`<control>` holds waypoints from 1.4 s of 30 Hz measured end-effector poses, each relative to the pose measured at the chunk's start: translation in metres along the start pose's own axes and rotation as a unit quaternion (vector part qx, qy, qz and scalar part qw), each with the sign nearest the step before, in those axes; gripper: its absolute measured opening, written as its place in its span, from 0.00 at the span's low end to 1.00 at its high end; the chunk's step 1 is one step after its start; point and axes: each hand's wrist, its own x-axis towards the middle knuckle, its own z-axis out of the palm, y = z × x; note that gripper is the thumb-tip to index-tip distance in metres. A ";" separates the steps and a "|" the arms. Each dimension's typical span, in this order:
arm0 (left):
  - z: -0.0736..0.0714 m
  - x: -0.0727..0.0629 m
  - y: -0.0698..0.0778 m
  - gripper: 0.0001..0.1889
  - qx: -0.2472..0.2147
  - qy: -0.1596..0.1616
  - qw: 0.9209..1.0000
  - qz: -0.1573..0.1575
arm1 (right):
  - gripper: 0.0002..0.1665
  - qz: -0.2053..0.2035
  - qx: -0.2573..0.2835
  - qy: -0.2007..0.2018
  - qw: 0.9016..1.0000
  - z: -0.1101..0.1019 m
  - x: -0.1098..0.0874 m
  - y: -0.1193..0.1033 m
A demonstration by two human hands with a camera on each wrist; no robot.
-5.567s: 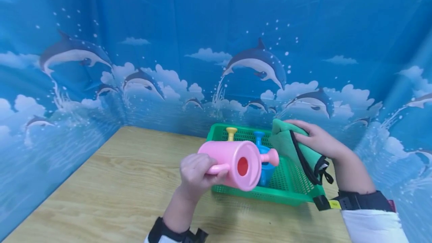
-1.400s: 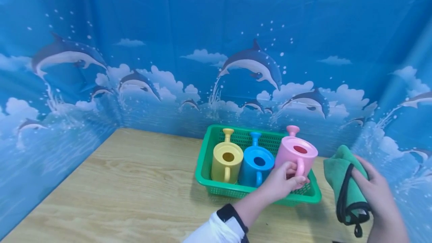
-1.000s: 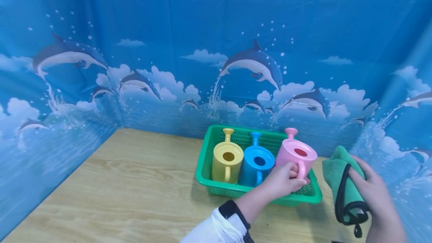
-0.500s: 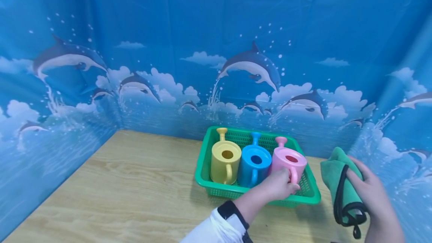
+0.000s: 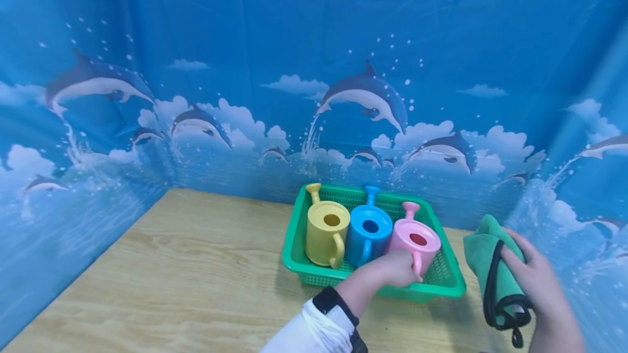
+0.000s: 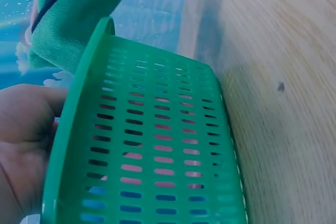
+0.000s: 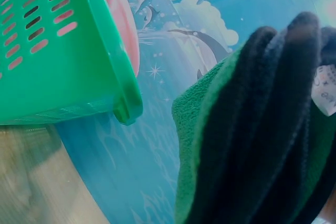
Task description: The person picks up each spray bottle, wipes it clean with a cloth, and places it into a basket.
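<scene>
In the head view my left hand (image 5: 398, 270) grips the handle of a pink toy watering can (image 5: 407, 236), which sits low in the right part of a green slotted basket (image 5: 314, 275). Beside it in the same basket stand a blue watering can (image 5: 369, 233) and a yellow watering can (image 5: 325, 233), spouts toward the back. My right hand (image 5: 537, 274) holds a folded green cloth (image 5: 490, 266) with black edging, to the right of the basket. The left wrist view shows the left hand (image 6: 26, 140) behind the basket's rim; its fingertips are hidden.
The basket rests on a wooden table (image 5: 196, 266), near its back edge. Behind and to both sides hangs a blue curtain (image 5: 275, 70) printed with dolphins. A small dark mark (image 6: 281, 86) shows on the tabletop in the left wrist view.
The pink can, earlier held tilted in front of the basket, has come down into its right side. The cloth has moved away right. Lately the yellow can has turned slightly.
</scene>
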 end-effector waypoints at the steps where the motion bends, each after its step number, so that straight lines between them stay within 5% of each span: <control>1: 0.000 0.001 -0.001 0.10 0.011 -0.004 1.000 0.008 | 0.41 -0.001 0.000 -0.001 1.000 0.000 0.000 0.000; 7: -0.006 0.000 -0.008 0.15 -0.015 -0.053 0.997 0.060 | 0.41 -0.004 -0.002 -0.005 1.000 0.002 0.001 0.000; 10: -0.009 -0.002 -0.010 0.21 -0.059 -0.075 0.995 0.042 | 0.40 -0.003 -0.009 0.000 1.000 0.002 0.001 0.001; 14: -0.009 -0.005 -0.010 0.24 -0.068 -0.066 0.995 0.024 | 0.39 -0.011 -0.022 0.004 1.000 0.003 0.002 0.003; 27: -0.020 -0.014 -0.015 0.20 -0.032 0.040 0.998 -0.041 | 0.40 0.005 -0.043 0.016 0.999 0.005 0.010 0.007; 36: -0.048 -0.036 -0.025 0.21 -0.005 0.132 0.991 -0.013 | 0.43 0.012 -0.081 0.012 0.997 0.005 0.015 0.012; 42: -0.067 -0.056 -0.033 0.23 -0.045 0.169 0.985 0.006 | 0.43 0.021 -0.103 0.006 0.994 0.003 0.019 0.020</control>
